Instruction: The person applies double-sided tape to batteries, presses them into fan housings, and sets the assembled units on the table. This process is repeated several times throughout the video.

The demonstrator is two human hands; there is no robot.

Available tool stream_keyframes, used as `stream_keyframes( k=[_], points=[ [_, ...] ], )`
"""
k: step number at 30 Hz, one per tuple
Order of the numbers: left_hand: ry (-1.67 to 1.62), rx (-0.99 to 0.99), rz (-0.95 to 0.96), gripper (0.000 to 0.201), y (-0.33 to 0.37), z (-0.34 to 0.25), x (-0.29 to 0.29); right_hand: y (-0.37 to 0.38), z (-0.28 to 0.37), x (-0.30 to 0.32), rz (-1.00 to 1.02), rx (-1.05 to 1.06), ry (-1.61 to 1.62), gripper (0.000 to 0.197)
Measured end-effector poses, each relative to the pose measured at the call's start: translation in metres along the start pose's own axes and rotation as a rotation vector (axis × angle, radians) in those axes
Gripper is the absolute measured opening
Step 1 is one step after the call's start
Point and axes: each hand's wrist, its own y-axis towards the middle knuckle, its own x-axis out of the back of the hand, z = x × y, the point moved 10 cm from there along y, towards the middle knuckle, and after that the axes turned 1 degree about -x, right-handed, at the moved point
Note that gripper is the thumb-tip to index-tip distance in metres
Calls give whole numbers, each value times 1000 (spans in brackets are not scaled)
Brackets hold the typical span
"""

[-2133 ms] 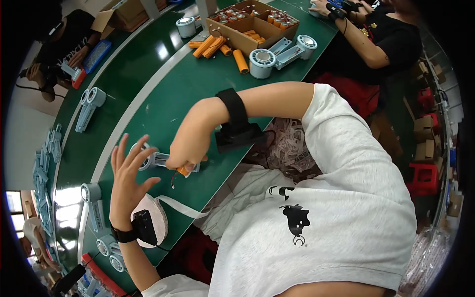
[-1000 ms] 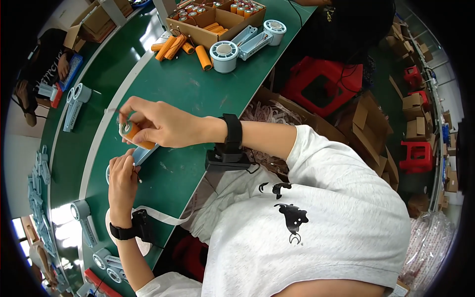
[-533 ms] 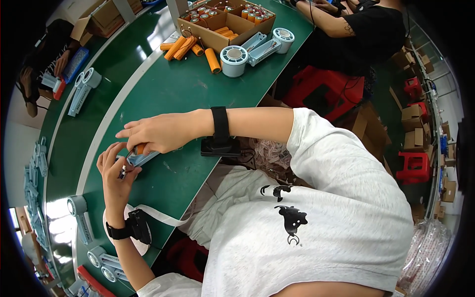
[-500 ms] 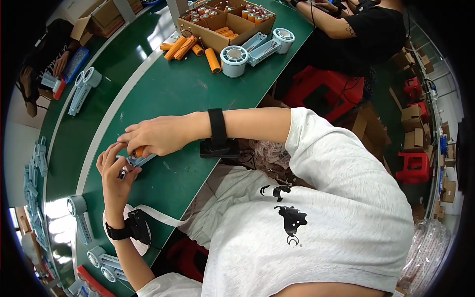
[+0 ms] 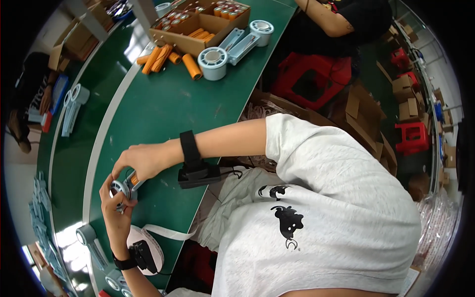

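Note:
Between my hands, over the left part of the green table, is a light blue handheld fan [image 5: 118,190] with a round head. My left hand [image 5: 115,220] is closed around the round head, fingers and thumb on its rim. My right hand [image 5: 148,159] curls over the handle side from above, its index finger reaching toward the head. An orange cylindrical battery [image 5: 134,179] shows in the handle under the right hand. A thin dark wire loops beside it. Most of the handle is hidden by the right hand.
A cardboard box [image 5: 198,29] of orange batteries stands at the far side. Loose batteries [image 5: 191,67] and fans [image 5: 213,63] lie before it. A white tape roll [image 5: 151,247] sits by my left wrist. More fans [image 5: 91,242] lie at left. Another person [image 5: 341,22] sits at far right.
The view has shifted, so the table things sit further left. My right hand has moved back off the fan's head, which now shows more, with the battery and wire.

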Motion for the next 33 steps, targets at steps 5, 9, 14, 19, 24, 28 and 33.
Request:
stream_keyframes(
  k=[5,9,14,19,24,28,33],
  points=[
    [155,-42,-107,20,43,31,61,-30,-18,109,-330,-373,-422,29],
    [305,-52,-211,16,81,182,165,-54,-39,173,-129,-914,-1296,34],
    [302,273,-47,22,50,346,151,-36,-135,172,-171,-1129,-1464,39],
    [970,142,-193,51,43,145,116,-69,-90,197,-364,-980,-1251,42],
    [471,646,503,52,-84,27,40,-62,-35,132,-164,-545,-205,38],
    [509,757,20,62,-124,7,12,-66,-9,2,63,-513,521,50],
    [623,749,-127,65,-133,-1,10,-48,-5,-84,-247,-405,328,36]
  ],
)
